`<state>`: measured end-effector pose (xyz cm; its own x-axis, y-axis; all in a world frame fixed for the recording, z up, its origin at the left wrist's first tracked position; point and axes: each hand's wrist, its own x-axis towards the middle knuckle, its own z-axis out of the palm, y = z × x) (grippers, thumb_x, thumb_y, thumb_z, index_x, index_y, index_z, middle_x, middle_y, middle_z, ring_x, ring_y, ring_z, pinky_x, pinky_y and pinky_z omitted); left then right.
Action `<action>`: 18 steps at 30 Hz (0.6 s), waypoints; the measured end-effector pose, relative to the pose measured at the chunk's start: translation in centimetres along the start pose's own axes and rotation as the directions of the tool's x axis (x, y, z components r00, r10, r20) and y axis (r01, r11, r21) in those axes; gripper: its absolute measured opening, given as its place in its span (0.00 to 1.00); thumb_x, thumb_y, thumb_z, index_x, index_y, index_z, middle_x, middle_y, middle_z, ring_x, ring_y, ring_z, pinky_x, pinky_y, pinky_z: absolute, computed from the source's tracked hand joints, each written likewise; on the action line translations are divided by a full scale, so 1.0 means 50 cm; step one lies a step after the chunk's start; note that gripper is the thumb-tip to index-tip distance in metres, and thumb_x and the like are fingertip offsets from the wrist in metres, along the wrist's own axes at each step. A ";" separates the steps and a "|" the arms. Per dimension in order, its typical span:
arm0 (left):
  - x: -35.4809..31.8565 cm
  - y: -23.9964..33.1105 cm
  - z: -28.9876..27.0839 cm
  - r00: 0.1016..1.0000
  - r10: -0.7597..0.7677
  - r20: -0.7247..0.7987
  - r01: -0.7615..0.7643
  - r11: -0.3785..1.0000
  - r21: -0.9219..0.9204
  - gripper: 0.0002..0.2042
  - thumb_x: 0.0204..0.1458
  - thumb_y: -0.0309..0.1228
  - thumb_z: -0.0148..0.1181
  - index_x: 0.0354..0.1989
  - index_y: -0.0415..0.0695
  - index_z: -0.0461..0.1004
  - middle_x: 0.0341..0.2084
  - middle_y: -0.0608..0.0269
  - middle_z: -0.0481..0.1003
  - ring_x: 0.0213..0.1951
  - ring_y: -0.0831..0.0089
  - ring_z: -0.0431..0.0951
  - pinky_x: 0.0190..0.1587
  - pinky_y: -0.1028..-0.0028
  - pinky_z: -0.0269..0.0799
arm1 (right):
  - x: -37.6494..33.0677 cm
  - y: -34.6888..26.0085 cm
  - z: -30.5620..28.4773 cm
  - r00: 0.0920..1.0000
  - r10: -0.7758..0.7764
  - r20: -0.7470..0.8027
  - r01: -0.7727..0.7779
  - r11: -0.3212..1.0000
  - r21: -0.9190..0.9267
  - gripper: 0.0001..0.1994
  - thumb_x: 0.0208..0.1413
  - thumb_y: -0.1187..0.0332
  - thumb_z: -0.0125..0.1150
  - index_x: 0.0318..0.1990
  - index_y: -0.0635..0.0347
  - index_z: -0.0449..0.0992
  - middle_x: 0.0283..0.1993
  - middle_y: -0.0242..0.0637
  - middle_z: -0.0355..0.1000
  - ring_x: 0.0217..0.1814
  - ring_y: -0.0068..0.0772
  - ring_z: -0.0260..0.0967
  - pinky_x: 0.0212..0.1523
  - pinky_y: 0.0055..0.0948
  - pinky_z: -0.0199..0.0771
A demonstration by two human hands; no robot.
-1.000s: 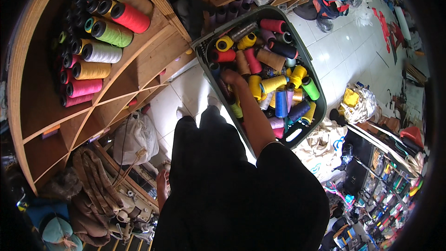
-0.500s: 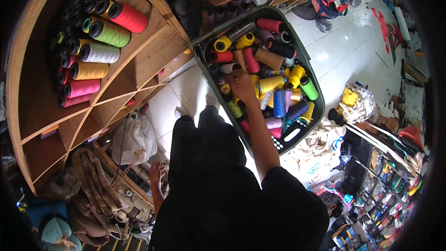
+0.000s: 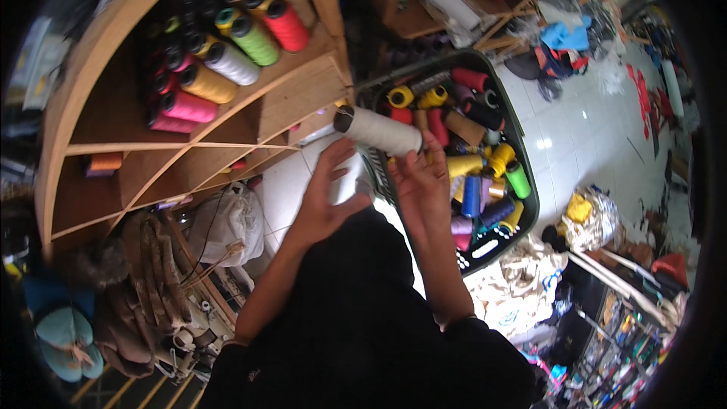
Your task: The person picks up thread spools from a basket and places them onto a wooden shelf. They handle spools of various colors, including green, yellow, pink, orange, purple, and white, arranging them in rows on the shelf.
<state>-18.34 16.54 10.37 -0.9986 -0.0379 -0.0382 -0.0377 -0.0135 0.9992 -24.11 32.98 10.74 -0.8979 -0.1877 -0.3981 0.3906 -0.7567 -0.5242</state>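
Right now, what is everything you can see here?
white spool: one, white, held up between shelf and basket
basket: one, dark, on the floor, full of spools
basket spools: many, mixed colours, inside the basket
shelf: one, wooden, at left
shelf spools: many, mixed colours, top compartment
bag: one, whitish, below the shelf
floor: white tiles, at right
left hand: open, just under the white spool
right hand: fingertips at the white spool
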 end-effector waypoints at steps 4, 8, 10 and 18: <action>0.013 0.040 0.024 0.956 0.146 -0.256 -0.222 0.928 -0.298 0.27 0.57 0.27 0.56 0.62 0.34 0.53 0.56 0.51 0.66 0.60 0.62 0.65 0.62 0.63 0.59 | -0.051 0.063 0.074 0.973 0.164 0.163 -0.152 0.985 -0.080 0.23 0.52 0.80 0.61 0.55 0.58 0.64 0.52 0.39 0.68 0.52 0.25 0.66 0.48 0.28 0.70; -0.039 0.064 -0.046 0.933 0.091 -0.349 -0.253 0.854 -0.454 0.19 0.59 0.31 0.53 0.55 0.35 0.61 0.42 0.54 0.73 0.46 0.66 0.75 0.52 0.66 0.69 | -0.061 0.080 0.121 0.946 -0.054 0.319 0.245 0.764 -0.597 0.23 0.48 0.76 0.66 0.52 0.61 0.66 0.44 0.37 0.70 0.45 0.24 0.67 0.46 0.25 0.68; -0.086 0.071 -0.107 0.945 0.087 -0.315 -0.203 0.912 -0.357 0.18 0.57 0.31 0.53 0.53 0.36 0.63 0.38 0.57 0.73 0.41 0.69 0.76 0.48 0.69 0.70 | -0.049 0.073 0.161 0.843 -0.189 0.503 0.529 0.462 -0.712 0.21 0.46 0.72 0.69 0.48 0.63 0.71 0.41 0.35 0.70 0.39 0.25 0.67 0.42 0.25 0.67; -0.185 0.099 -0.155 0.893 0.024 -0.449 -0.108 0.981 -0.162 0.21 0.52 0.23 0.53 0.56 0.38 0.63 0.39 0.61 0.73 0.43 0.76 0.71 0.48 0.73 0.67 | -0.085 0.135 0.345 0.642 0.031 0.766 0.709 0.356 -0.609 0.14 0.48 0.72 0.67 0.42 0.66 0.76 0.37 0.34 0.70 0.34 0.20 0.64 0.35 0.21 0.63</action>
<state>-8.98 9.08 15.55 -0.8757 -0.4827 -0.0153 0.0771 -0.1711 0.9822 -21.16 17.84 21.88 -0.7199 -0.6239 0.3041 -0.3736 -0.0210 -0.9274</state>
